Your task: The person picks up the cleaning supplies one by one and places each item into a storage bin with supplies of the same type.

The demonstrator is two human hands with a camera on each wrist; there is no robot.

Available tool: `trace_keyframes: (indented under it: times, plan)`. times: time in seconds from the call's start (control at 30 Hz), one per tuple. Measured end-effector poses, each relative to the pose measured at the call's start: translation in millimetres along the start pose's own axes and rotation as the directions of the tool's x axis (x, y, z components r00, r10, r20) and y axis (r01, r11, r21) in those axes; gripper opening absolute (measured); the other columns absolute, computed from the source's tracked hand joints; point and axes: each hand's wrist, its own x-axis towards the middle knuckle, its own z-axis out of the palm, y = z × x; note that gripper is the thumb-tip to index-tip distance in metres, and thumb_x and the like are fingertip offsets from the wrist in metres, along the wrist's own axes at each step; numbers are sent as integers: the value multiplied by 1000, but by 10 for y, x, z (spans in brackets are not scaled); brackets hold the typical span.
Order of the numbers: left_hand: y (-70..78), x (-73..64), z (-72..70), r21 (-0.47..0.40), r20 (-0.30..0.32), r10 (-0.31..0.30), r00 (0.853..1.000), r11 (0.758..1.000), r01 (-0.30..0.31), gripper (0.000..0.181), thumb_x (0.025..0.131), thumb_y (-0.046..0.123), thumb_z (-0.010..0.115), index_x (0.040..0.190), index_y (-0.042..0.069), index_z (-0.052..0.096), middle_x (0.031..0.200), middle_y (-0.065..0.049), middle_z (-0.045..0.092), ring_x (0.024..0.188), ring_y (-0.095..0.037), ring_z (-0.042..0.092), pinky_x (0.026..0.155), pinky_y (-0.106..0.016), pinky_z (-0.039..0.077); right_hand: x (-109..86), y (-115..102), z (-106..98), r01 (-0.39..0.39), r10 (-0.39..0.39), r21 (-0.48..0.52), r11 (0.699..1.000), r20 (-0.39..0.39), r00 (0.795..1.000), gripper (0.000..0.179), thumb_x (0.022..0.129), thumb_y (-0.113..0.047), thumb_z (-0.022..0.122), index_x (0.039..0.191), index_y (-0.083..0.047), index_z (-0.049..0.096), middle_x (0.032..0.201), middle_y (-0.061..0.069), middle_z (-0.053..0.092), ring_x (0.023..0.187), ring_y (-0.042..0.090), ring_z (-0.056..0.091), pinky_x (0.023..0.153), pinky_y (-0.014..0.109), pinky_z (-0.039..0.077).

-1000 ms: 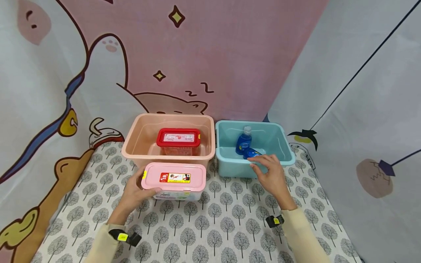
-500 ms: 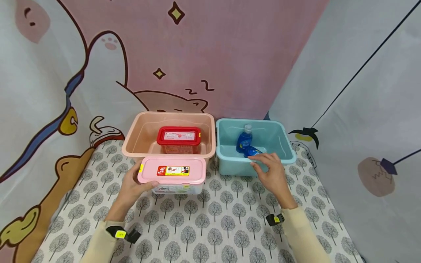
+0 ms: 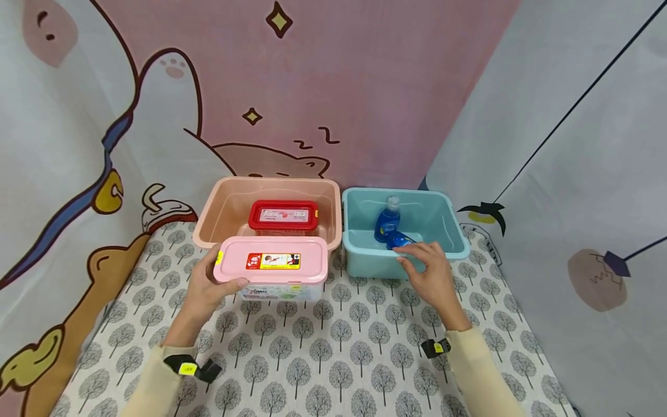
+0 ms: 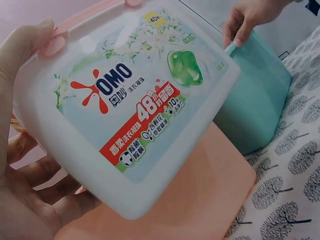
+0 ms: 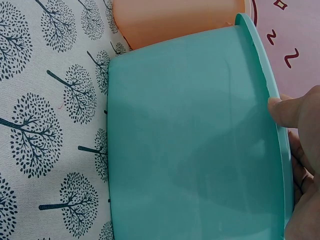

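My left hand [image 3: 203, 286] grips a laundry capsule box [image 3: 271, 260] by its left end, thumb on the front by the lid. The box has a pink lid and a white body; its OMO label shows a green capsule in the left wrist view. It is held up before the peach bin [image 3: 221, 211], overlapping that bin's front rim in the head view. At the teal bin [image 3: 370, 265], my right hand [image 3: 429, 275] pinches the front rim, with the thumb outside and fingers over the inner side.
Inside the peach bin sits a red-lidded clear container [image 3: 283, 215]. The teal bin holds a blue bottle [image 3: 387, 225] standing upright and another blue bottle [image 3: 400, 239] lying down. Both bins stand side by side on a tree-print cloth [image 3: 312, 365], against a printed fabric backdrop [image 3: 365, 87].
My left hand has lifted the capsule box and brought it toward the peach bin, so it covers more of the bin's front and red-lidded container. The right hand has stayed at the teal rim.
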Motion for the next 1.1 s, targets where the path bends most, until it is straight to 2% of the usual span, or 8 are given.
trace_keyframes:
  times: [0.23,0.4,0.63,0.83,1.1]
  plan:
    - [141,67,21,49,-20,-6,1000,999,7,72,80,-10,73,146,1,47,122,5,65,100,-8,67,82,-20,59,-11,-4,3,4,-4,-3,1000,-3,1000,26,87,-7,81,112,-15,79,109,7,76,87,20,50,72,28,35]
    - [228,122,17,37,-28,16,999,999,-15,71,79,-13,72,145,2,49,119,4,66,98,-7,68,81,-20,59,-23,0,5,-5,5,-6,1000,4,1000,26,87,-8,81,112,-16,79,110,6,76,88,19,51,73,29,36]
    - [358,275,-17,2,-47,54,997,999,-54,69,78,-15,71,142,4,53,118,1,66,98,-8,68,81,-19,59,-7,7,12,7,-7,-8,1000,-3,1000,26,87,-8,81,112,-15,79,110,6,76,88,20,50,73,29,35]
    - [437,399,-63,33,-74,75,994,997,-73,73,80,-15,71,147,1,48,119,1,65,99,-8,67,83,-17,58,-2,12,12,11,-11,-5,1000,-9,1000,26,87,-7,81,112,-15,79,109,6,76,88,20,51,73,28,35]
    - [468,518,-84,74,-108,39,993,997,-31,67,83,-6,76,145,3,52,115,2,66,95,-7,67,80,-17,58,-9,13,10,11,-11,-6,1000,-11,1000,27,87,-6,81,112,-15,79,109,6,76,90,21,52,73,28,37]
